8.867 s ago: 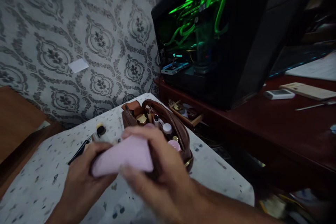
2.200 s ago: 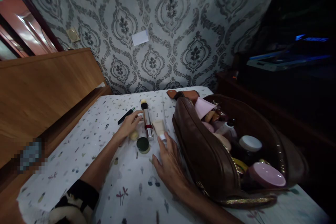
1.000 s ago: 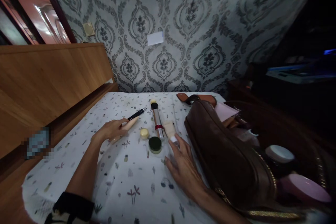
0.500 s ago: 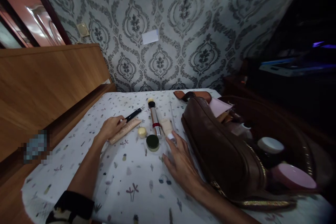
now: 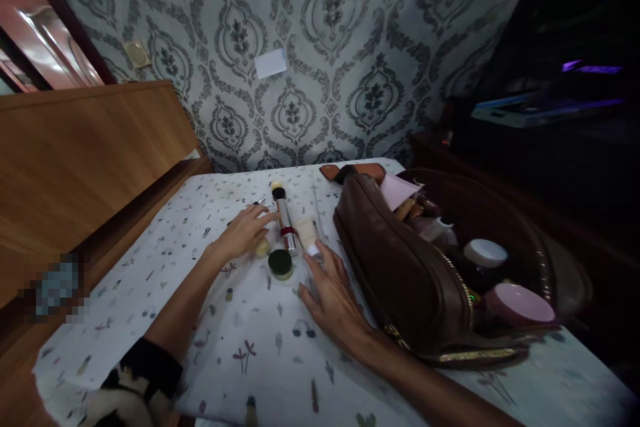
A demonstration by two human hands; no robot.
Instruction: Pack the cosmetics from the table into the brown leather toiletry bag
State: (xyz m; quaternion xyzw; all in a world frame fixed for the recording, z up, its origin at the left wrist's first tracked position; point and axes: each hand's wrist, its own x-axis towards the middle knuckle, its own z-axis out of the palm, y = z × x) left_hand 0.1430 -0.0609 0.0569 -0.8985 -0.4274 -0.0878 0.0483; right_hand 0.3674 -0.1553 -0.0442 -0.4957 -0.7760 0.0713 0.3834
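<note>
My left hand [image 5: 246,230] is over the items at the left, fingers apart, its fingertips near a silver tube with a black cap and red band [image 5: 285,223]. It partly covers a small yellow round jar [image 5: 262,247] and a dark pen, whose tip shows beyond the fingers. My right hand [image 5: 333,290] rests with its fingers spread, fingertips at the white cap of a beige tube [image 5: 306,233]. A round jar with a dark green lid [image 5: 281,263] stands between the hands. Another small yellow item [image 5: 277,185] lies behind the silver tube.
An open brown bag [image 5: 395,267] on the right holds a white-lidded jar [image 5: 485,253], a pink round item [image 5: 520,303] and other items. Behind it lies an orange-brown case [image 5: 369,172]. A wooden board [image 5: 95,153] borders the patterned cloth on the left; a papered wall stands behind.
My left hand has moved right, toward the silver tube, and now covers most of the pen. The long beige tube is no longer visible. The view has shifted slightly.
</note>
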